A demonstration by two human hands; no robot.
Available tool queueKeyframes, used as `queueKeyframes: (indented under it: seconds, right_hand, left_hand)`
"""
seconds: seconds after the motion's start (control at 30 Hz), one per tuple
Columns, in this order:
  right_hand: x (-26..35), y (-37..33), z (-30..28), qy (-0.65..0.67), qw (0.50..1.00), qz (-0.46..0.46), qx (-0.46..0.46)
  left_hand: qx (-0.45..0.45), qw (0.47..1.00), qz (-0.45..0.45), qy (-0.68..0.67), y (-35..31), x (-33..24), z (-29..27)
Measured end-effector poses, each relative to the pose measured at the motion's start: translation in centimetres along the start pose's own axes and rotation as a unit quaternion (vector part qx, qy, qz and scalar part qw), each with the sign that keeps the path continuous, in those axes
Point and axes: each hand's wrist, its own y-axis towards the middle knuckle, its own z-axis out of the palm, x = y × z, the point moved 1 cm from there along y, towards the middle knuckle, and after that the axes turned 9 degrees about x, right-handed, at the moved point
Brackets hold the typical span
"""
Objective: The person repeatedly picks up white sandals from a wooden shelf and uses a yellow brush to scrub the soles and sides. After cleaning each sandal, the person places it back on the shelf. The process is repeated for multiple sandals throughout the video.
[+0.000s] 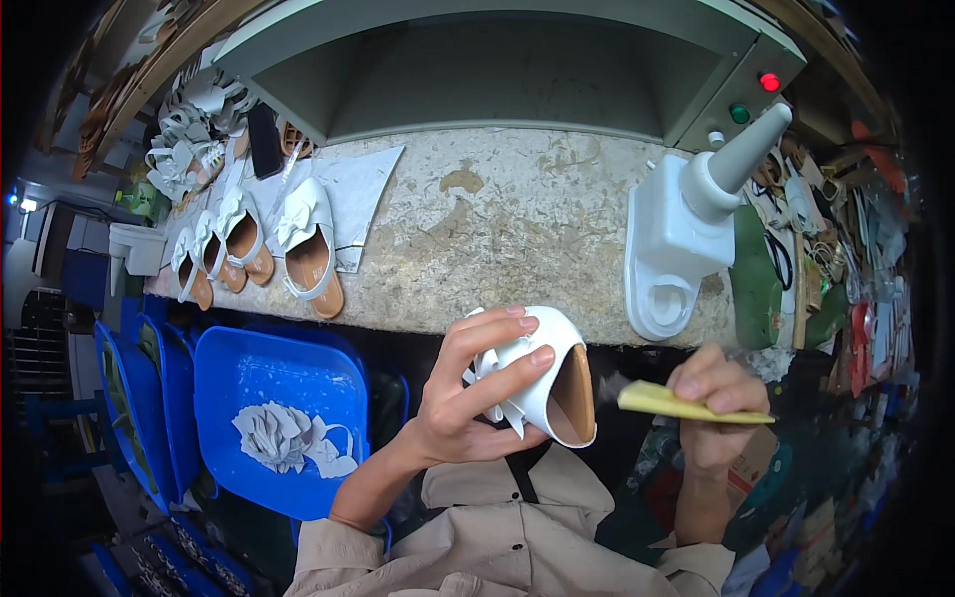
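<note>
My left hand (477, 383) is closed round a white sandal (553, 348) with a bow on its upper. The sandal is held on its side in front of my body, its opening and tan insole facing right. To the right of it, my right hand (718, 393) grips a flat yellow tool (667, 400) between thumb and fingers. A blurred, brush-like tip shows at the tool's left end, apart from the sandal. On the bench's left side stand several more white sandals (308, 249) with bows and tan insoles.
A grey open-fronted machine (686, 109) with coloured buttons stands at the back of the worn bench (497, 219). At right is a white cone-topped pot (686, 229) beside green shoe lasts (756, 279). A blue bin (224, 378) with pale pieces sits lower left.
</note>
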Motion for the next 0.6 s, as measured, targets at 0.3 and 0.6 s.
queueKeyframes:
  seconds: [0.3, 0.6]
  right_hand:
    - [-0.4, -0.4, 0.1, 0.0, 0.999, -0.016, 0.049]
    - [-0.4, -0.3, 0.0, 0.022, 0.997, -0.011, 0.075]
  left_hand:
    - [0.009, 0.999, -0.034, -0.008, 0.0, -0.2, -0.1]
    - [0.024, 0.995, -0.07, -0.069, -0.4, -0.5, 0.1]
